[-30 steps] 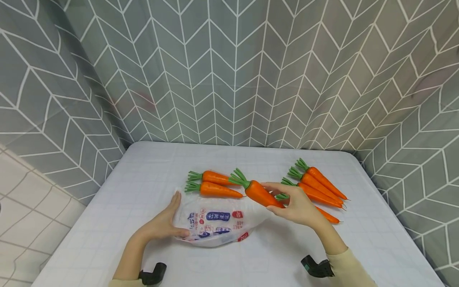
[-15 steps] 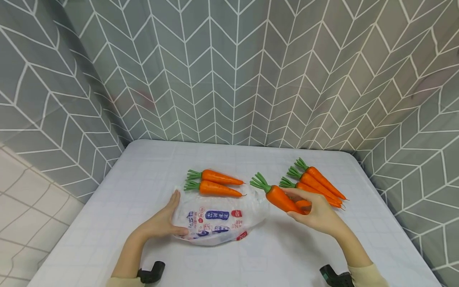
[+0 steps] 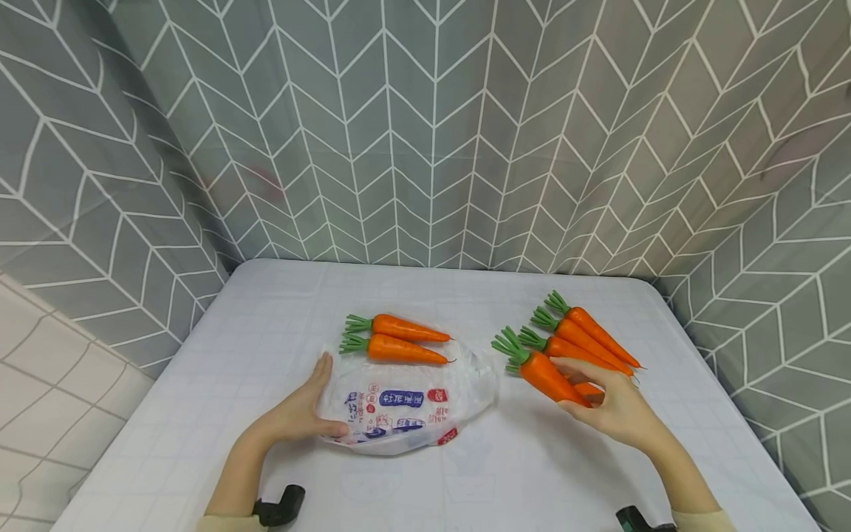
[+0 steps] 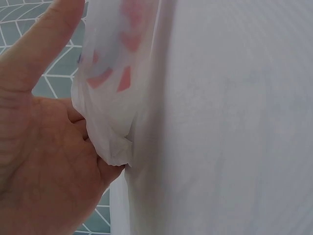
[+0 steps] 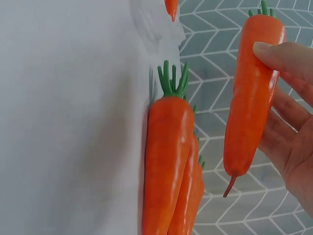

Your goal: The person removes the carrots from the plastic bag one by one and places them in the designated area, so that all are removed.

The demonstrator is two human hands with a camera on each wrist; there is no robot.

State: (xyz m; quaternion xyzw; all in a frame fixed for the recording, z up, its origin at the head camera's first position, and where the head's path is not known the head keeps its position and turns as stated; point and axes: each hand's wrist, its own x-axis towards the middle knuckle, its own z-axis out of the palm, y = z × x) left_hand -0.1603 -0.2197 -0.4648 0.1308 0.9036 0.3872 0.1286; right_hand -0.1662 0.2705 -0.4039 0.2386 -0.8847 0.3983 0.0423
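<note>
My right hand [image 3: 614, 403] holds an orange carrot [image 3: 548, 377] with green stem stubs, near the row of carrots on the right. In the right wrist view the thumb presses one side of this carrot [image 5: 254, 98] and the fingers lie behind it; its thin tip points down, apart from the row. My left hand [image 3: 299, 414] is spread against the left end of a white plastic bag [image 3: 468, 391] printed in blue and red. From the left wrist, the bag's crumpled edge [image 4: 112, 127] covers part of the fingers, with the thumb stretched out.
Two carrots [image 3: 407, 349] lie side by side along the bag's far edge, stems leftward. Several more carrots [image 3: 595, 340] lie slanted in a row at the right of the white-covered table [image 3: 279, 318]. A grey patterned curtain [image 3: 432, 148] hangs behind and at the sides.
My right hand has carried its carrot rightward, from over the bag to the near side of the right-hand row. My left hand stays at the bag's end.
</note>
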